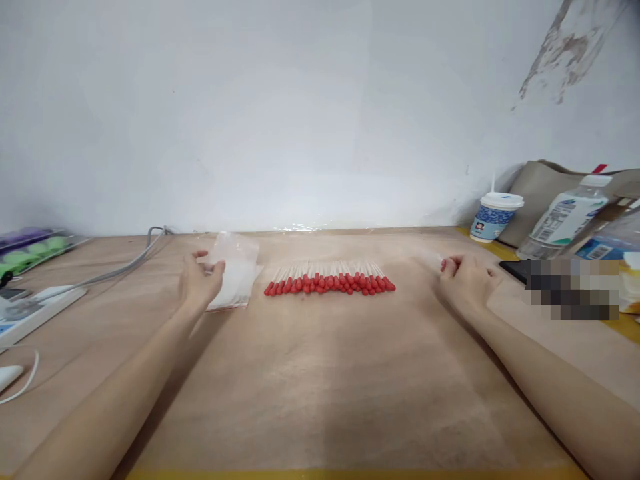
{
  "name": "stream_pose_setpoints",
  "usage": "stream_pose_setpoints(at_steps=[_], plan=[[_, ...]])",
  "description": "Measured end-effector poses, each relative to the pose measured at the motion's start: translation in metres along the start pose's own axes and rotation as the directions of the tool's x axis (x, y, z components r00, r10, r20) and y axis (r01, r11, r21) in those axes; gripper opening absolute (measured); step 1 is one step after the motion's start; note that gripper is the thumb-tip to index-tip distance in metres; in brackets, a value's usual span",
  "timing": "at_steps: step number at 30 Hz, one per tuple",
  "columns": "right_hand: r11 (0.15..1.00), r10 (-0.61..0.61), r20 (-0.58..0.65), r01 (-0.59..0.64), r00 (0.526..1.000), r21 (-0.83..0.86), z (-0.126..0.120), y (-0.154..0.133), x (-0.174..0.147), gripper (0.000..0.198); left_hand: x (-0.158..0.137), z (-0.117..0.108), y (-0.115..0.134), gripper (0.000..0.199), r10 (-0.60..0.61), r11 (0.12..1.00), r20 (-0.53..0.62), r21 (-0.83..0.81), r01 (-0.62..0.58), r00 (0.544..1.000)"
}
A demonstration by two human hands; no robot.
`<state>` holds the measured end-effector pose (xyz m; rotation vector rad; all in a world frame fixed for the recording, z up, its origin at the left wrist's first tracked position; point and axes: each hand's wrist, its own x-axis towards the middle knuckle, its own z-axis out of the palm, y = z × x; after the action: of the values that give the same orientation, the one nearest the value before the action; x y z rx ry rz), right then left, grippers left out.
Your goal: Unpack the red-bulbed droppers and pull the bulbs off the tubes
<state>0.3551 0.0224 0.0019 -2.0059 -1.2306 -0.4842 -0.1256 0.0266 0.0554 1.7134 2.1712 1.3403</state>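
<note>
A row of pale sticks with red heads (330, 283), like large matches, lies side by side in the middle of the table, heads toward me. To its left is a small pile of clear plastic bags (234, 270), a reddish line along the near edge. My left hand (200, 280) is at the left side of that pile, thumb and forefinger apart, with nothing visible between them. Off to the right of the sticks, my right hand (465, 280) has its fingers closed on a thin see-through plastic bag (425, 256), which is blurred and faint against the table.
At the right stand a paper cup with a straw (496, 217), a plastic bottle (567, 217) and a grey-beige bag (525, 190). A dark object (515, 270) lies before them. On the left are a power strip (45, 310), a grey cable (115, 270) and green and purple items (37, 250).
</note>
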Motion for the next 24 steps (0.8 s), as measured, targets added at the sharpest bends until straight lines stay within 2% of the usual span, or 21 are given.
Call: stream_pose_setpoints(at_steps=[2, 4, 6, 7, 9, 11, 12, 13, 15, 17, 18, 19, 20, 22, 24], plan=[[0.991, -0.075, -0.145, 0.09, 0.987, 0.102, -0.008, -0.013, -0.008, 0.023, 0.004, -0.008, -0.011, 0.042, -0.06, 0.991, 0.004, 0.121, 0.059, 0.998], [0.953, -0.187, -0.239, 0.235, 0.953, 0.192, -0.02, -0.032, -0.024, 0.023, 0.002, -0.012, -0.016, 0.043, -0.085, 0.97, -0.005, 0.226, 0.084, 0.996], [0.847, -0.341, -0.278, 0.422, 0.898, 0.323, -0.033, -0.053, -0.048, 0.015, -0.003, -0.011, -0.013, 0.046, -0.075, 0.952, -0.036, 0.294, 0.082, 0.997], [0.766, -0.44, -0.267, 0.514, 0.857, 0.387, -0.039, -0.064, -0.062, 0.01, -0.006, -0.009, -0.009, 0.047, -0.049, 0.944, -0.059, 0.322, 0.065, 0.997], [0.573, -0.618, -0.274, 0.661, 0.737, 0.484, -0.051, -0.083, -0.091, 0.008, -0.016, -0.003, 0.003, 0.046, 0.047, 0.929, -0.12, 0.369, 0.001, 0.992], [0.419, -0.76, -0.225, 0.725, 0.609, 0.547, -0.061, -0.1, -0.116, 0.011, -0.031, 0.006, 0.02, 0.04, 0.247, 0.898, -0.167, 0.409, -0.161, 0.955], [0.364, -0.811, -0.195, 0.737, 0.551, 0.57, -0.065, -0.106, -0.125, 0.014, -0.041, 0.011, 0.03, 0.036, 0.325, 0.888, -0.134, 0.384, -0.253, 0.936], [0.317, -0.857, -0.153, 0.738, 0.492, 0.596, -0.069, -0.11, -0.131, 0.015, -0.053, 0.015, 0.04, 0.034, 0.413, 0.868, -0.066, 0.33, -0.371, 0.908], [0.235, -0.928, -0.06, 0.703, 0.367, 0.671, -0.073, -0.115, -0.136, 0.012, -0.079, 0.022, 0.059, 0.028, 0.577, 0.798, 0.099, 0.145, -0.585, 0.811], [0.166, -0.971, 0.018, 0.615, 0.24, 0.771, -0.075, -0.115, -0.133, 0.012, -0.104, 0.025, 0.074, 0.027, 0.674, 0.725, 0.306, -0.103, -0.681, 0.672], [0.148, -0.979, 0.042, 0.555, 0.199, 0.818, -0.075, -0.113, -0.13, 0.019, -0.115, 0.026, 0.079, 0.028, 0.709, 0.69, 0.398, -0.219, -0.69, 0.582], [0.142, -0.981, 0.058, 0.49, 0.183, 0.86, -0.075, -0.11, -0.127, 0.025, -0.124, 0.026, 0.082, 0.031, 0.714, 0.676, 0.489, -0.298, -0.674, 0.501], [0.15, -0.979, 0.072, 0.425, 0.193, 0.893, -0.073, -0.107, -0.123, 0.029, -0.131, 0.026, 0.083, 0.038, 0.717, 0.665, 0.549, -0.358, -0.655, 0.429], [0.195, -0.954, 0.102, 0.324, 0.283, 0.926, -0.069, -0.1, -0.116, 0.028, -0.138, 0.027, 0.081, 0.057, 0.707, 0.651, 0.636, -0.417, -0.634, 0.309], [0.27, -0.911, 0.145, 0.29, 0.387, 0.918, -0.063, -0.092, -0.11, 0.023, -0.138, 0.029, 0.077, 0.066, 0.695, 0.633, 0.68, -0.422, -0.649, 0.236]])
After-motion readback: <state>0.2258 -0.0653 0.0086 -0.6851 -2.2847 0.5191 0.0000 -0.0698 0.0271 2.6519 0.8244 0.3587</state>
